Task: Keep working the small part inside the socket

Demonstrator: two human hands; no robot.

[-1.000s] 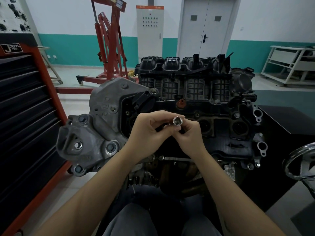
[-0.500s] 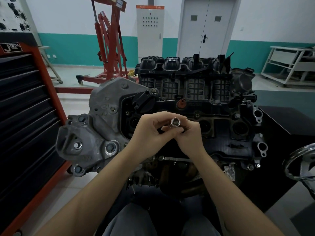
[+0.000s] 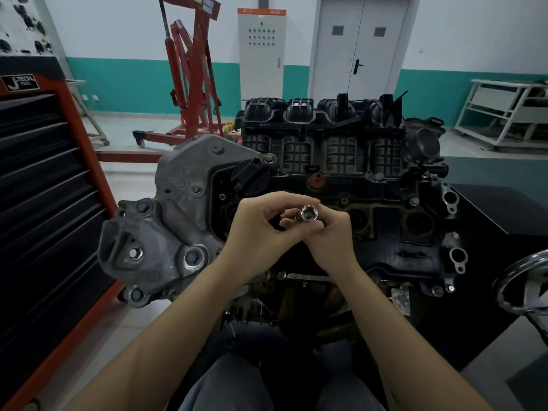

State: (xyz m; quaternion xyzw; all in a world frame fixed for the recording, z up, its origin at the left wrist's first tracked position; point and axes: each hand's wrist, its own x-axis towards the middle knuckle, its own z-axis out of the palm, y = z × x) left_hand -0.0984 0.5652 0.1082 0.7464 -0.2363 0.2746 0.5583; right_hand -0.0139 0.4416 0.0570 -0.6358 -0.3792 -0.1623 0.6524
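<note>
Both hands, left hand (image 3: 255, 229) and right hand (image 3: 329, 235), pinch socket (image 3: 308, 214).

Dim, even indoor light, soft shadows; the engine (image 3: 341, 203) sinks into murk, a glint on the socket (image 3: 309, 214), edges bowing wide-angle.

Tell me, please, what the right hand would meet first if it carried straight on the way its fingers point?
Probably the left hand: the right hand points leftward with the socket, whose far end the left fingers seem already to touch, though depth is unclear.

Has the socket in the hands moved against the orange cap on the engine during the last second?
No. The socket sits just below the orange cap, much as before; only its tilt changed slightly.
</note>
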